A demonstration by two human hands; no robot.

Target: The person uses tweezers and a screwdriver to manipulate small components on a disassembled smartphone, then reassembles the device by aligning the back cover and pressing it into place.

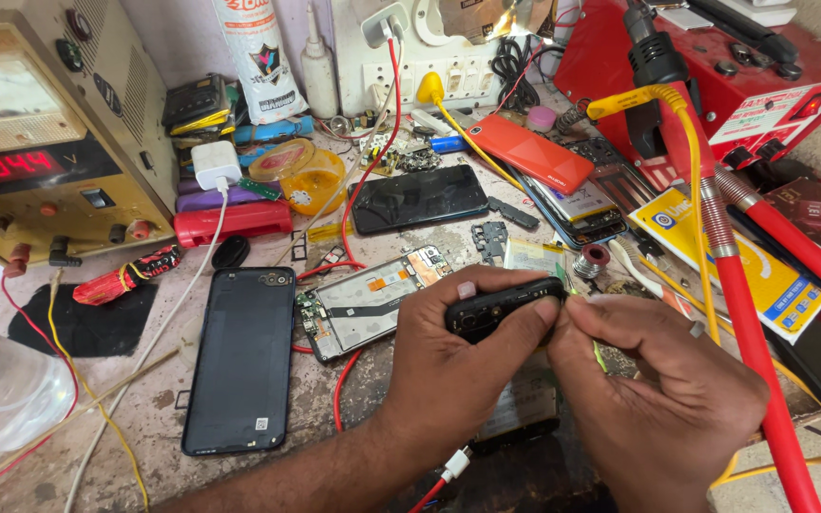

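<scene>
My left hand (448,366) grips a small black phone part (501,304), a dark oblong piece held edge-up. My right hand (662,389) meets it at its right end, fingertips pinched close against it; what the fingers pinch is too small to tell. Under my hands lies an opened phone with its circuit board and flex cables bare (363,304). Left of that, a black phone back cover (239,361) lies flat on the bench.
A beige power supply with a red digit display (40,142) stands at the left. A black phone (420,198), an orange phone (529,152), a red hot-air unit (734,76), a red-handled tool (753,332), wires and small parts crowd the bench.
</scene>
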